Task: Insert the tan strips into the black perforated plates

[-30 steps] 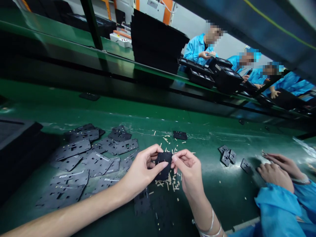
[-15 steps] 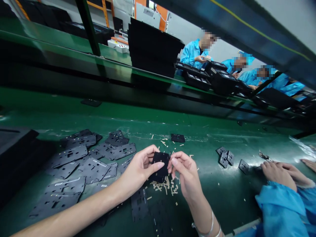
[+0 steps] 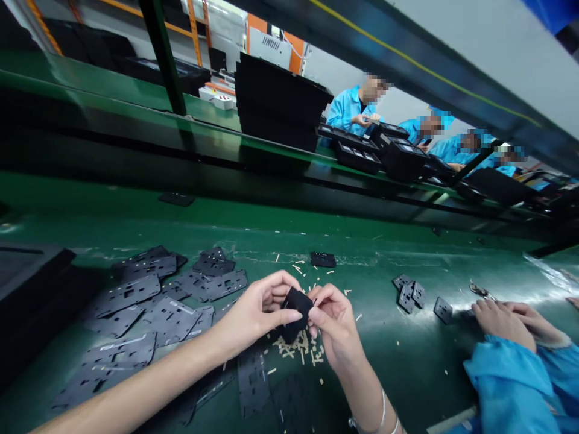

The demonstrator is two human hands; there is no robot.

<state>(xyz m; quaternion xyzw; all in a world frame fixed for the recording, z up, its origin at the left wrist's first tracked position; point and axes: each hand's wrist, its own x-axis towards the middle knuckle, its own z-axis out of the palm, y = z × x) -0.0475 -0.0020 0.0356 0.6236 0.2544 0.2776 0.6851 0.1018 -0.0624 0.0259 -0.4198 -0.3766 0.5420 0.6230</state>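
My left hand (image 3: 256,313) and my right hand (image 3: 332,322) both pinch one small black square part (image 3: 295,310) above the green belt (image 3: 384,349). The part sits between my thumbs and forefingers, tilted toward me. Under my hands lies a small heap of pale strip scraps (image 3: 301,346). A silver bangle (image 3: 377,419) circles my right wrist. To the left a spread of flat black punched sheets (image 3: 149,298) lies on the belt.
One black square part (image 3: 322,260) lies farther back, several more (image 3: 409,293) to the right. A neighbour in a blue sleeve (image 3: 506,377) rests both hands (image 3: 511,319) on the belt. Black trays (image 3: 31,283) stand at the left. People in blue coats work at the far line (image 3: 362,108).
My hands have drawn closer together and the black part has tilted and turned between my fingers. The view has shifted slightly down and right.
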